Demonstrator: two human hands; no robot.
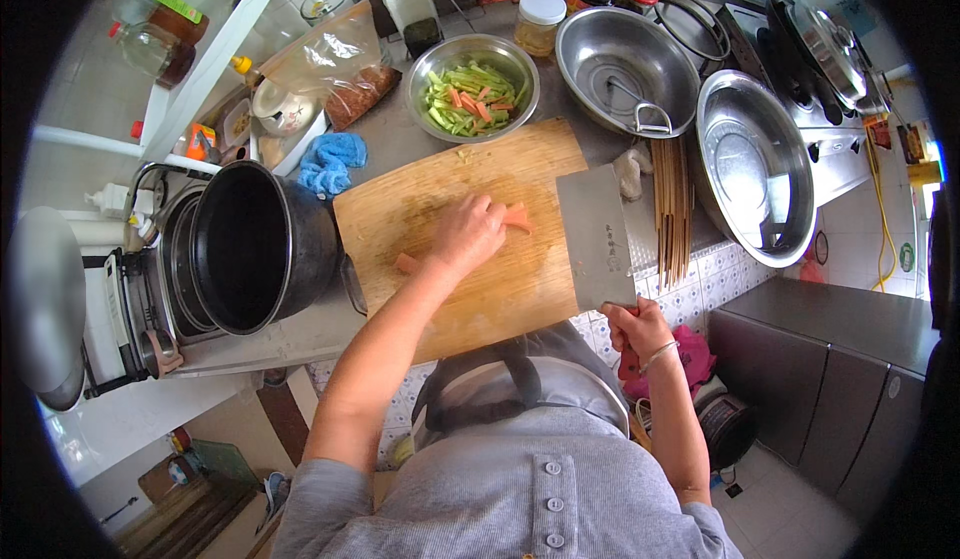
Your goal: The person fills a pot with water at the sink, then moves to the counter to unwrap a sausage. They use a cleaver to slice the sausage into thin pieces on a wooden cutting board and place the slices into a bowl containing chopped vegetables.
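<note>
My left hand (472,235) is over the middle of the wooden cutting board (480,323), its fingers on a piece of orange vegetable, probably carrot (517,218). Another orange piece (406,263) lies on the board by my left wrist. My right hand (637,328) grips the handle of a cleaver (598,236), whose broad blade lies flat-looking across the board's right edge. Beyond the board stands a steel bowl (417,113) of green vegetable strips (457,94) with several orange pieces on top.
A large dark pot (315,244) stands left of the board, a blue cloth (332,163) behind it. On the right are wooden skewers (673,214), a steel basin holding a metal tool (626,56) and another steel basin (754,161). Jars and bottles line the back.
</note>
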